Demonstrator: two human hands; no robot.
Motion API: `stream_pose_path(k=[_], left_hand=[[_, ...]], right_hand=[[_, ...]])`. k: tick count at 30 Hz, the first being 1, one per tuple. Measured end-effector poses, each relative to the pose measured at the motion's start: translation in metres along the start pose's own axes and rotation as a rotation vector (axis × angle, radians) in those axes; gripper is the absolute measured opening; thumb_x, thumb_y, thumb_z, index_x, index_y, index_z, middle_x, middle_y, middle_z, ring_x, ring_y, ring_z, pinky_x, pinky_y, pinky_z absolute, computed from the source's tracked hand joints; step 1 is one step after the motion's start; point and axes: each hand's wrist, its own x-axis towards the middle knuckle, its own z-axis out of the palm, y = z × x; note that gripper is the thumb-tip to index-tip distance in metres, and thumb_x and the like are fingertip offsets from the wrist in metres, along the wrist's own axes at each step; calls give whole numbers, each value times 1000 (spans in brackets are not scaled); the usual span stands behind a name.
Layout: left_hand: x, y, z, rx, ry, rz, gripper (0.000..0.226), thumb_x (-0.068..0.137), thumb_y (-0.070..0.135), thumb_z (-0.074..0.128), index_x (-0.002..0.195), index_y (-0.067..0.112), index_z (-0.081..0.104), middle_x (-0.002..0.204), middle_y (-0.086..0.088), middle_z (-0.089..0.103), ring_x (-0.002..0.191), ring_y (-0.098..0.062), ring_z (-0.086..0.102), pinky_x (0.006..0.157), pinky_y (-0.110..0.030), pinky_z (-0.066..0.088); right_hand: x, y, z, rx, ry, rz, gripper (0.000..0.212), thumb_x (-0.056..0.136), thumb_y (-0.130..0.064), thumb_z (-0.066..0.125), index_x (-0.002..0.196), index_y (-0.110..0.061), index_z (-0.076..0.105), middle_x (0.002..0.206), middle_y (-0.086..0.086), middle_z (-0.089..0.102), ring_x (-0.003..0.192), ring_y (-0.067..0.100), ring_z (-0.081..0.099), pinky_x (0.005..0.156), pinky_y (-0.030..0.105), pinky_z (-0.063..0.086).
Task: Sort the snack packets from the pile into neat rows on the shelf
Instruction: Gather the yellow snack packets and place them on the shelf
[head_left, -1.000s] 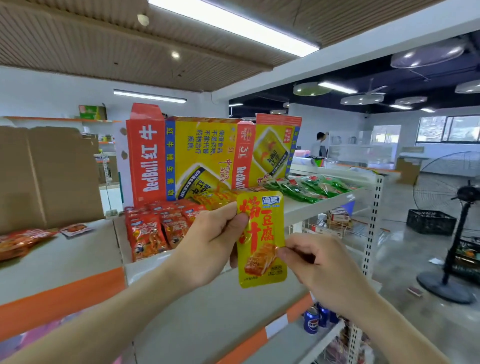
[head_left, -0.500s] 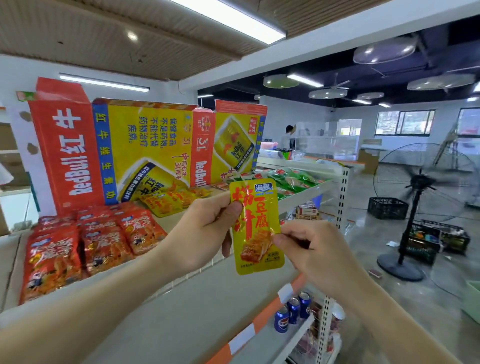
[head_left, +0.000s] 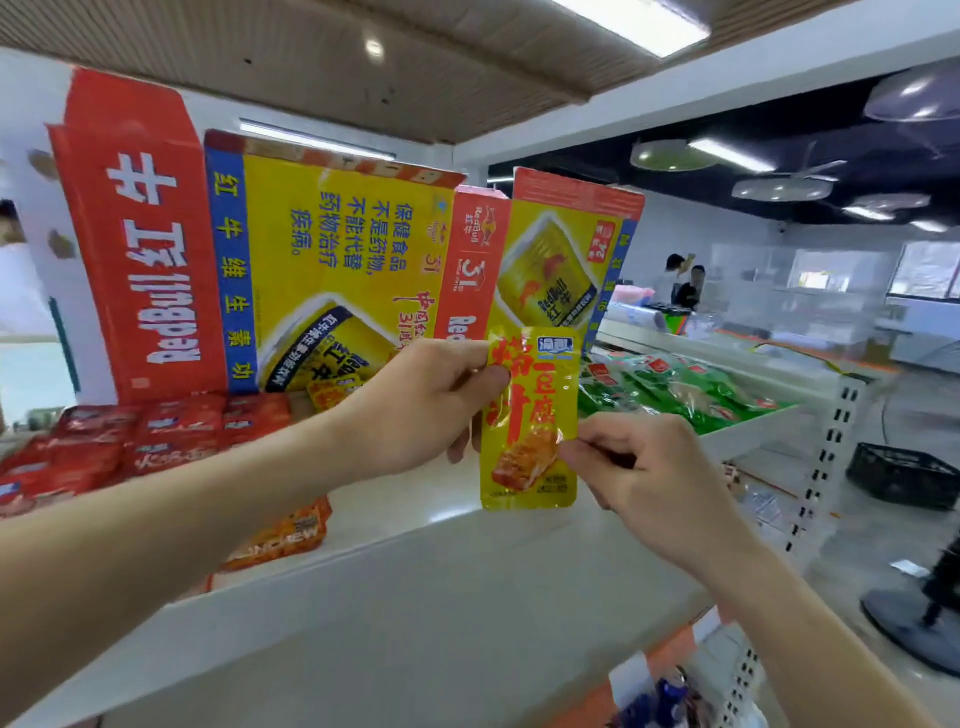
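Note:
A yellow snack packet (head_left: 527, 415) with red lettering hangs upright in front of the top shelf (head_left: 467, 525). My left hand (head_left: 415, 405) pinches its upper left edge. My right hand (head_left: 639, 473) pinches its right edge at mid height. On the shelf lie rows of red packets (head_left: 130, 441) at the left, an orange packet (head_left: 280, 535) near the front edge, yellow packets (head_left: 332, 389) at the back and green packets (head_left: 675, 384) at the right.
Opened red and yellow cardboard boxes (head_left: 311, 270) stand upright along the back of the shelf. Perforated shelf uprights (head_left: 826, 452) run down the right end. A black crate (head_left: 904, 473) and a fan base (head_left: 914, 623) sit on the floor. People stand far back.
The view has swung closer to the shelf and to the left. Both hands keep the same hold on the yellow packet, which now sits nearer the shelf.

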Motion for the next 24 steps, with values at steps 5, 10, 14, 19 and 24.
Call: stream_pose_path(k=[5, 10, 14, 19, 24], left_hand=[[24, -18, -1, 16, -42, -71, 29, 105, 22, 44, 91, 0, 57, 79, -15, 69, 65, -39, 65, 55, -38, 54], [42, -27, -1, 117, 40, -127, 28, 103, 26, 46, 92, 6, 61, 66, 2, 68, 54, -19, 63, 48, -22, 48], [53, -32, -4, 209, 163, -171, 33, 102, 28, 49, 70, 18, 48, 55, 9, 63, 46, -10, 61, 42, -19, 41], [62, -39, -4, 281, 337, -196, 37, 97, 34, 57, 69, 10, 58, 54, 11, 65, 39, -6, 56, 39, -17, 39], [75, -38, 3, 383, 629, -208, 30, 96, 31, 62, 71, 15, 60, 47, 9, 53, 40, -4, 48, 42, -16, 35]], right_hand=[[29, 23, 2, -3, -97, -24, 30, 90, -17, 69, 61, -23, 65, 50, 2, 48, 50, 17, 37, 53, 39, 37], [58, 44, 5, 9, -98, -45, 23, 89, -20, 70, 66, -24, 68, 51, -3, 54, 48, 5, 40, 56, 37, 40], [86, 64, 11, 40, -102, -110, 22, 89, -23, 70, 72, -9, 69, 54, 7, 54, 50, 22, 41, 59, 40, 40], [122, 80, 15, 72, -160, -231, 28, 90, -27, 69, 63, -24, 61, 47, -3, 50, 47, 19, 43, 52, 36, 41], [159, 92, 26, 48, -188, -405, 37, 91, -24, 67, 60, -8, 55, 46, -5, 40, 46, 12, 34, 46, 33, 35]])
